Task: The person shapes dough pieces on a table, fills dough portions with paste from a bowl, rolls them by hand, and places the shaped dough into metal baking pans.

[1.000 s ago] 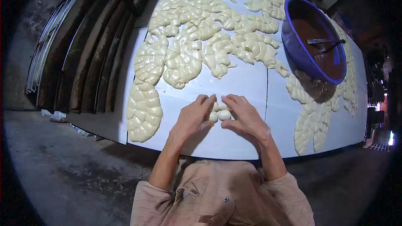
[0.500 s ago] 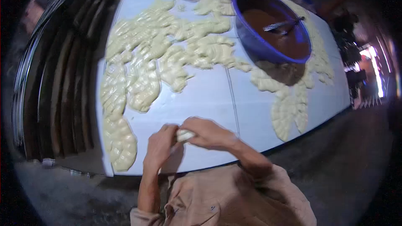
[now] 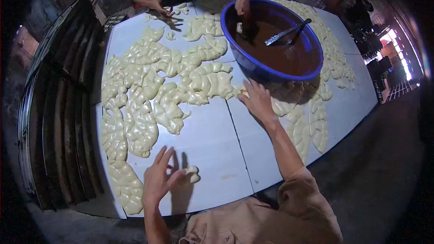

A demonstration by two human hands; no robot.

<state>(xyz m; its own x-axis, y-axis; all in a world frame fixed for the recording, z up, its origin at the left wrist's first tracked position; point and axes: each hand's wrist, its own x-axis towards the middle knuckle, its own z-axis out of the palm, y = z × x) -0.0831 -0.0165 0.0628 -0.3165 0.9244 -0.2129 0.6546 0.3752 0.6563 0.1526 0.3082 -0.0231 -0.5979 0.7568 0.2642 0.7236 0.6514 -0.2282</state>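
My left hand [image 3: 157, 178] is open over the near part of the white table, its fingers spread. Beside its thumb lies a small pale dough piece [image 3: 193, 174]. My right hand [image 3: 260, 101] reaches forward to the near side of the blue basin [image 3: 253, 65]. Its fingers are apart at the edge of the pale yellow dough pieces [image 3: 217, 81], with the thumb and fingertips about a bit of dough. Those pieces lie flat and close together across the table, glossy and rounded. Brown paste [image 3: 289, 58] fills much of the basin, and a metal utensil [image 3: 287, 32] rests in it.
Across the table, a co-worker's hand [image 3: 242, 7] dips into the basin, and their other hand [image 3: 158, 7] hovers over dough. A dark rack of trays [image 3: 58, 122] stands at the left. Seams cross the white tabletop [image 3: 203, 140].
My hands were together around a dough piece; now they are apart. The piece lies by my left hand, and my right hand has moved forward to the basin. The co-worker's hands have come into view.
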